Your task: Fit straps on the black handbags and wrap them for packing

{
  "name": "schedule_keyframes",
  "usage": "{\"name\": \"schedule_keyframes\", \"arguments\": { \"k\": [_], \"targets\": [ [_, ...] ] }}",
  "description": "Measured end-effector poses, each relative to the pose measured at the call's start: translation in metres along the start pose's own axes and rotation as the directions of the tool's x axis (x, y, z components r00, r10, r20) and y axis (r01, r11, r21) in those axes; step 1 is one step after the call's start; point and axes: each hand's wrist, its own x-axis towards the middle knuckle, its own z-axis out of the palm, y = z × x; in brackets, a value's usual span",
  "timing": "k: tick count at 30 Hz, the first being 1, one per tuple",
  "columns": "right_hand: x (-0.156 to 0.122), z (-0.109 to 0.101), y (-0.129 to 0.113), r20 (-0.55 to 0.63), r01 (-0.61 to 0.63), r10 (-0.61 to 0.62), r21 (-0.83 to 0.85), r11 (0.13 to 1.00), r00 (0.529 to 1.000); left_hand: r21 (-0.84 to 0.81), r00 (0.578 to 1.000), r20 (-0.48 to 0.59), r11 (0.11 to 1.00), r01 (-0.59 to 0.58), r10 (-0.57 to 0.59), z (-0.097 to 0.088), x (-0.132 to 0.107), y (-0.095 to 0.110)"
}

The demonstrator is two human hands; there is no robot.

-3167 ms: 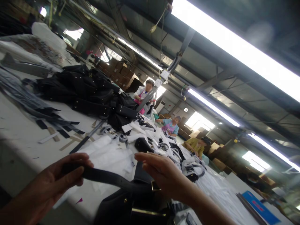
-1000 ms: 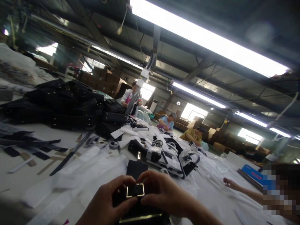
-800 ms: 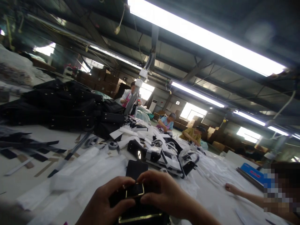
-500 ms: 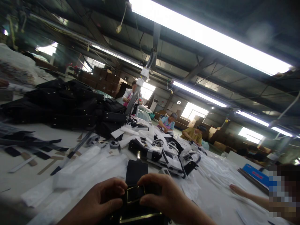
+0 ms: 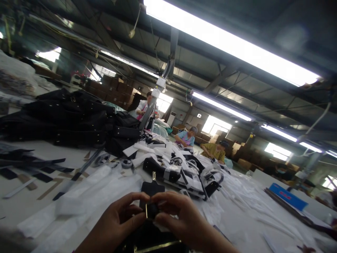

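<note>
At the bottom centre my left hand (image 5: 119,219) and my right hand (image 5: 177,216) meet, both pinching a gold rectangular buckle (image 5: 147,211) on a black strap. The buckle is turned edge-on between my fingertips. The strap belongs to a black handbag (image 5: 151,242) with gold trim lying just below my hands. A black leather tab (image 5: 152,188) with a small gold fitting stands just beyond the buckle.
The long white table (image 5: 31,189) carries a heap of black bags (image 5: 71,117), loose straps (image 5: 31,165), white wrapping sheets (image 5: 100,191) and paper-wrapped bags (image 5: 184,172). Three seated people (image 5: 188,136) work at the far side. A blue box (image 5: 288,196) lies at the right.
My hands went from holding a long strap apart to closing together on the buckle, which has turned from flat-facing to edge-on. The person's arm at the right has left the view.
</note>
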Motion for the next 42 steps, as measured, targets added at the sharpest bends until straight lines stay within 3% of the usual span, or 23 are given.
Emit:
{"name": "schedule_keyframes", "arguments": {
  "k": [4,9,13,17,22,25,28,34,38,42],
  "targets": [
    [-0.002,-0.002,-0.001,0.024,0.128,-0.126,-0.232,0.964,0.992,0.01,1.0,0.008,1.0,-0.025,0.025,0.002,-0.003,0.001],
    [-0.006,0.0,0.0,0.114,0.23,-0.2,-0.464,0.855,0.973,-0.009,0.997,0.062,0.999,0.043,-0.042,0.004,-0.003,0.001],
    [-0.007,0.008,0.004,0.079,0.293,-0.31,-0.604,0.741,0.947,0.041,0.978,0.196,0.998,0.057,-0.064,0.009,0.0,0.0],
    [-0.011,0.016,0.011,0.011,0.279,-0.348,-0.621,0.732,0.937,0.093,0.979,0.198,0.995,0.037,-0.055,0.012,-0.001,-0.002],
    [-0.012,0.018,0.019,-0.239,0.126,-0.265,-0.474,0.871,0.934,0.158,0.992,0.128,0.987,-0.012,-0.009,0.013,-0.008,-0.006],
    [-0.01,0.012,0.013,-0.236,0.061,-0.141,-0.316,0.947,0.961,0.112,0.991,0.123,0.993,0.029,-0.043,0.013,-0.01,-0.005],
    [-0.009,0.006,0.007,-0.233,0.085,-0.146,-0.252,0.964,0.962,0.075,0.99,0.135,0.996,0.04,-0.05,0.014,-0.01,-0.002],
    [-0.015,0.003,0.019,-0.142,0.364,-0.48,-0.481,0.797,0.866,0.093,0.988,0.151,0.996,0.014,-0.028,0.013,-0.011,-0.004],
    [-0.023,0.003,0.031,-0.047,0.405,-0.511,-0.549,0.731,0.858,0.075,0.982,0.187,0.997,-0.007,-0.007,0.013,-0.011,-0.009],
    [-0.025,0.005,0.032,0.025,0.442,-0.556,-0.637,0.632,0.831,-0.149,0.977,0.206,0.985,0.091,-0.06,0.013,-0.007,-0.019]
  ]
}}
